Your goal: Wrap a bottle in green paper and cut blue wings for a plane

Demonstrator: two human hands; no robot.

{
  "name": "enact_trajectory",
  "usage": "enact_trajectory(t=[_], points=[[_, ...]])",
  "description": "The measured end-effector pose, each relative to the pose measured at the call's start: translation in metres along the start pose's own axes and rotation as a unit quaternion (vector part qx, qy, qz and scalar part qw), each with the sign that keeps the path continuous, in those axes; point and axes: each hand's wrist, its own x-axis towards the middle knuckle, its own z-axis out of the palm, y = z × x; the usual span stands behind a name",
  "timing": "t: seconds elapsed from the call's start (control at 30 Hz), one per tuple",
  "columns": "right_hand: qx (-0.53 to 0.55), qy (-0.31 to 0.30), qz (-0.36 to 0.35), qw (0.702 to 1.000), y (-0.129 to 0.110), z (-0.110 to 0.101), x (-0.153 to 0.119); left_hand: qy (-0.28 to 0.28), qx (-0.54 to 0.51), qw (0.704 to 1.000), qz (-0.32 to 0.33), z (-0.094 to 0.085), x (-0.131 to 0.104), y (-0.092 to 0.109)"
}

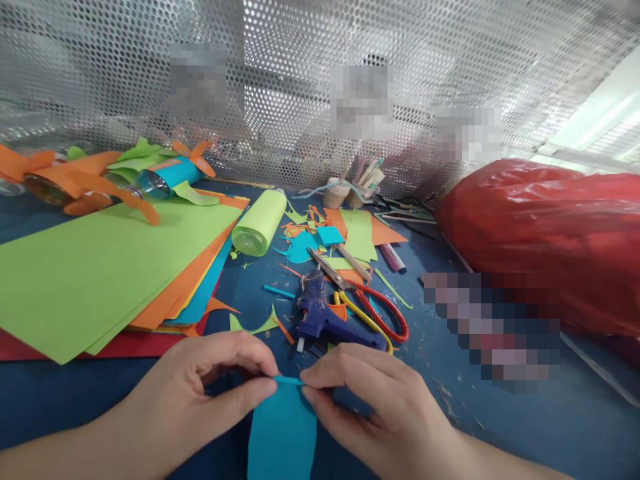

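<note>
A blue paper piece (282, 433) hangs down at the bottom centre, its narrow top edge folded over. My left hand (215, 387) pinches the left end of that edge between thumb and forefinger. At the right end of the same edge, my right hand (367, 400) pinches it in the same way. Just beyond my hands lies a dark blue glue gun (320, 313), with red-handled scissors (375, 300) beside it on the right. Yellow handles (363, 313) show partly behind the glue gun.
Stacked coloured paper (120, 260) lies left, near a green-wrapped bottle (260, 223). Other wrapped bottles (167, 175) stand behind. Scraps (301, 247) and cups of sticks (336, 195) are ahead. A red plastic bag (545, 233) bulges right; a perforated metal screen (290, 87) spans the back.
</note>
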Motion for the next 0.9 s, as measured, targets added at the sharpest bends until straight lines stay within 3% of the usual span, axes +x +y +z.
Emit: enact_trajectory(t=[0.23,0.63,0.9], points=[[0.019,-0.01,0.033,0.999,0.0008,-0.0006,0.0016,0.009,0.058,0.998,0.039,-0.0019,-0.0044,-0.0011],[0.031,-0.018,0.019,0.999,-0.0009,-0.0023,0.0009,0.009,0.086,0.994,0.064,-0.0026,-0.0046,-0.0003],[0.029,-0.016,0.011,0.999,-0.0004,-0.0052,0.0054,0.022,-0.028,0.999,-0.014,-0.0021,0.0007,-0.0035]])
